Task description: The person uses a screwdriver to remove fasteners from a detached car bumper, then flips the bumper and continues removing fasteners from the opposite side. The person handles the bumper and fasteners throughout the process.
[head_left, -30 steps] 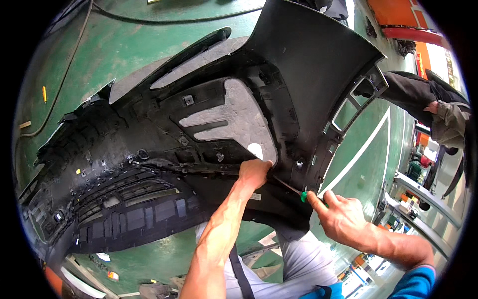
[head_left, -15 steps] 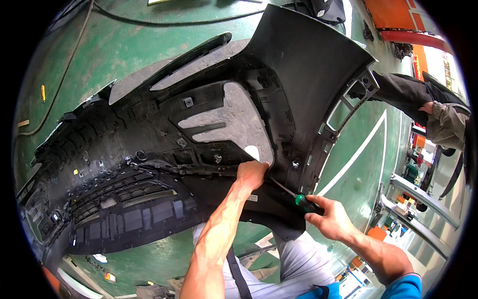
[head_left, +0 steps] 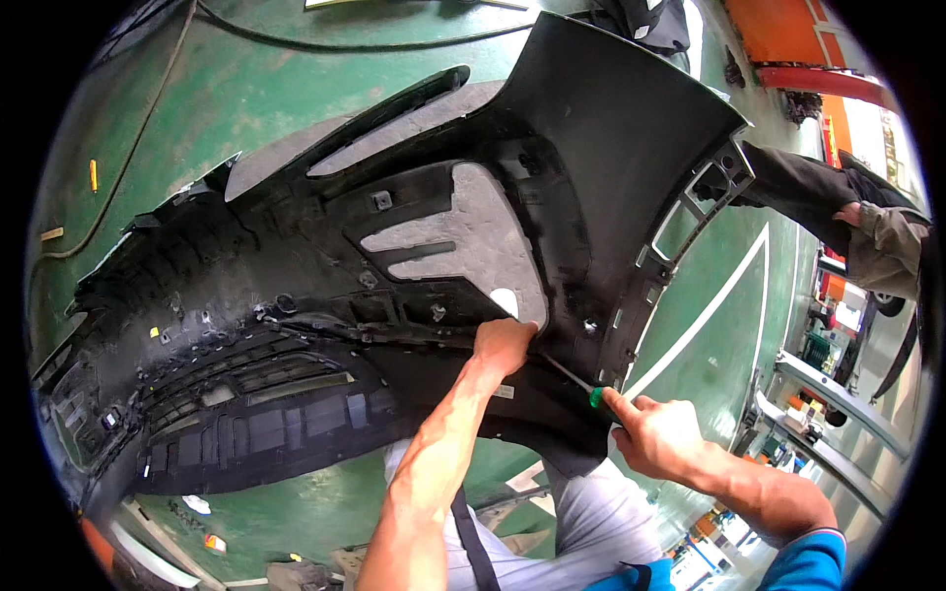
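Screwdriver [head_left: 576, 382] is gripped in the closed right hand [head_left: 658, 433]; its shaft runs up-left toward the left hand [head_left: 503, 345], which is clamped on the bumper [head_left: 414, 295] edge.

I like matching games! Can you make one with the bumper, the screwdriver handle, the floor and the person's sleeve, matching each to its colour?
Things:
1. bumper
2. screwdriver handle
3. floor
4. sleeve

Colours:
A. blue
B. dull green with white lines
C. black
D. bright green

Pairs: 1-C, 2-D, 3-B, 4-A
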`<control>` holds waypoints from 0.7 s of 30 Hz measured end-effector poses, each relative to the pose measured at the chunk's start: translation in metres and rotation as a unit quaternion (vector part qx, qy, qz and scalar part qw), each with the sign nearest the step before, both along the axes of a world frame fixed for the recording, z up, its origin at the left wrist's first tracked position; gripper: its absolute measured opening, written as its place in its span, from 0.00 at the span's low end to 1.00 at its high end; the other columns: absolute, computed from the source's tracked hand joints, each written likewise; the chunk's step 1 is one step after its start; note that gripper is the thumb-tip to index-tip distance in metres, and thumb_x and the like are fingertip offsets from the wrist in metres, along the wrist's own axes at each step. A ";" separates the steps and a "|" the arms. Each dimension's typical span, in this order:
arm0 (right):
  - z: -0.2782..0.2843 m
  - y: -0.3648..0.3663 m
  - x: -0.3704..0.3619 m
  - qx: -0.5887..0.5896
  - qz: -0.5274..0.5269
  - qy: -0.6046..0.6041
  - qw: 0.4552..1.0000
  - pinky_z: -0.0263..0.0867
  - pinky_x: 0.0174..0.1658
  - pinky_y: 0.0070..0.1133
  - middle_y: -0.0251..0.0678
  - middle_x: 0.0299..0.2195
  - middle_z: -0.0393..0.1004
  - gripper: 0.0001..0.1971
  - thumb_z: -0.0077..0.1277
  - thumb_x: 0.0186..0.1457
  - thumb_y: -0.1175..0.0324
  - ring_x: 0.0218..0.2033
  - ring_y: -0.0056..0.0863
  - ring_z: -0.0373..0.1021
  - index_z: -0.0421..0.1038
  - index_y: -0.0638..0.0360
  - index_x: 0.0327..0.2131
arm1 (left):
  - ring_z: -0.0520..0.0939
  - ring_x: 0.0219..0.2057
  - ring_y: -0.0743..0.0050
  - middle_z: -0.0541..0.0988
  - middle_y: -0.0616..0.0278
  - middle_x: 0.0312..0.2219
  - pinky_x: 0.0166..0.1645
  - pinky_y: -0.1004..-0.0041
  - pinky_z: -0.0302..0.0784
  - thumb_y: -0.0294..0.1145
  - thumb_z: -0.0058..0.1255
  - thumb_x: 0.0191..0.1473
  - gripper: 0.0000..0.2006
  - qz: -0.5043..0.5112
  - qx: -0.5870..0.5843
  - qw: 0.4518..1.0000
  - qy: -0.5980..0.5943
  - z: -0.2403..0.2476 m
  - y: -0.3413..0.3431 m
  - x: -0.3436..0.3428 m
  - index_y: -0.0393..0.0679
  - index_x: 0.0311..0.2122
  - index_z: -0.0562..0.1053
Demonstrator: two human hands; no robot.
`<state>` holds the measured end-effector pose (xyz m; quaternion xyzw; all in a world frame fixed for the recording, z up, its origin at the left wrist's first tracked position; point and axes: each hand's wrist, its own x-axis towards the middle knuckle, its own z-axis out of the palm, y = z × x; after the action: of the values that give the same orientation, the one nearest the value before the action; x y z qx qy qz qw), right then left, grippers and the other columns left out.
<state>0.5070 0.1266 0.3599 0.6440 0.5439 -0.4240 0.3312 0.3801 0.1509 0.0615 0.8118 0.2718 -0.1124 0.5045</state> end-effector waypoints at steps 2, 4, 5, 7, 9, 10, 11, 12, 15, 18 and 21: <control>-0.002 -0.004 0.001 0.009 -0.046 -0.004 0.999 0.72 0.31 0.38 0.46 0.28 0.76 0.28 0.52 0.52 0.62 0.27 0.46 0.76 0.64 0.54 0.59 | 0.83 0.35 0.50 0.81 0.54 0.27 0.35 0.54 0.77 0.29 0.55 0.43 0.15 -0.003 0.001 1.000 0.003 -0.001 0.000 -0.001 0.51 0.40 0.76; -0.002 -0.003 0.001 -0.003 -0.102 -0.011 0.995 0.72 0.35 0.38 0.47 0.30 0.77 0.29 0.53 0.52 0.61 0.30 0.48 0.76 0.65 0.54 0.58 | 0.83 0.34 0.50 0.81 0.54 0.27 0.35 0.54 0.77 0.29 0.54 0.43 0.14 -0.005 0.007 1.000 -0.001 -0.001 -0.001 -0.001 0.51 0.40 0.76; -0.002 0.000 0.000 -0.019 -0.132 -0.016 0.991 0.72 0.38 0.38 0.48 0.32 0.78 0.29 0.53 0.52 0.61 0.32 0.49 0.76 0.65 0.54 0.58 | 0.83 0.34 0.50 0.81 0.54 0.27 0.35 0.54 0.77 0.29 0.54 0.44 0.14 -0.006 0.009 1.000 -0.003 -0.002 -0.001 0.000 0.51 0.39 0.76; -0.001 0.001 0.000 -0.030 -0.203 -0.018 0.979 0.72 0.43 0.38 0.50 0.34 0.79 0.29 0.54 0.52 0.60 0.36 0.51 0.76 0.65 0.55 0.58 | 0.83 0.34 0.50 0.81 0.54 0.27 0.35 0.54 0.77 0.29 0.54 0.44 0.13 -0.004 0.008 1.000 -0.004 -0.001 -0.001 0.000 0.51 0.39 0.76; -0.003 -0.007 0.000 -0.018 -0.283 -0.011 0.959 0.71 0.46 0.38 0.52 0.37 0.78 0.29 0.55 0.52 0.60 0.39 0.51 0.76 0.65 0.57 0.58 | 0.83 0.34 0.50 0.81 0.55 0.27 0.35 0.54 0.77 0.29 0.53 0.44 0.13 -0.002 0.008 1.000 -0.006 -0.001 -0.002 0.001 0.51 0.39 0.76; -0.005 -0.014 0.000 -0.002 -0.316 -0.002 0.949 0.71 0.47 0.38 0.53 0.37 0.78 0.29 0.55 0.52 0.60 0.40 0.51 0.75 0.65 0.57 0.58 | 0.83 0.34 0.50 0.81 0.55 0.27 0.35 0.54 0.77 0.29 0.53 0.44 0.13 0.001 0.010 1.000 -0.007 0.000 -0.002 0.001 0.51 0.39 0.76; -0.009 -0.020 0.000 0.010 -0.347 0.008 0.938 0.71 0.47 0.37 0.54 0.38 0.78 0.29 0.55 0.52 0.60 0.41 0.52 0.75 0.65 0.58 0.58 | 0.83 0.34 0.50 0.81 0.55 0.27 0.35 0.54 0.77 0.29 0.54 0.44 0.13 0.005 0.008 1.000 -0.006 -0.002 -0.002 0.000 0.51 0.39 0.76; -0.012 -0.023 0.000 0.023 -0.378 0.017 0.925 0.71 0.47 0.37 0.55 0.38 0.78 0.29 0.55 0.52 0.60 0.42 0.52 0.75 0.65 0.59 0.57 | 0.83 0.34 0.50 0.81 0.55 0.27 0.35 0.54 0.77 0.29 0.54 0.44 0.13 0.008 0.008 1.000 -0.008 -0.003 -0.002 0.000 0.51 0.39 0.76; -0.012 -0.023 -0.002 0.020 -0.453 0.029 0.891 0.71 0.45 0.37 0.56 0.37 0.77 0.30 0.57 0.52 0.61 0.40 0.52 0.75 0.65 0.60 0.58 | 0.83 0.34 0.50 0.81 0.55 0.27 0.35 0.54 0.77 0.30 0.54 0.44 0.13 0.013 0.011 1.000 -0.004 -0.006 -0.003 -0.001 0.52 0.39 0.76; 0.003 -0.007 -0.008 0.050 -0.161 -0.019 0.986 0.72 0.39 0.36 0.52 0.33 0.76 0.31 0.58 0.51 0.61 0.35 0.49 0.76 0.65 0.59 0.58 | 0.83 0.34 0.51 0.81 0.55 0.27 0.35 0.54 0.77 0.31 0.55 0.44 0.13 0.005 0.006 1.000 0.003 -0.005 -0.003 0.000 0.52 0.39 0.76; 0.008 -0.003 -0.011 0.056 -0.014 0.007 0.998 0.70 0.28 0.35 0.44 0.27 0.73 0.30 0.57 0.52 0.59 0.25 0.44 0.74 0.65 0.57 0.58 | 0.83 0.34 0.51 0.81 0.56 0.27 0.35 0.54 0.77 0.31 0.55 0.44 0.13 0.007 0.001 1.000 -0.002 -0.003 -0.003 0.000 0.53 0.40 0.76</control>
<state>0.4962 0.1234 0.3676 0.6659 0.5605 -0.4019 0.2844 0.3797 0.1479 0.0581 0.8105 0.2761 -0.1072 0.5053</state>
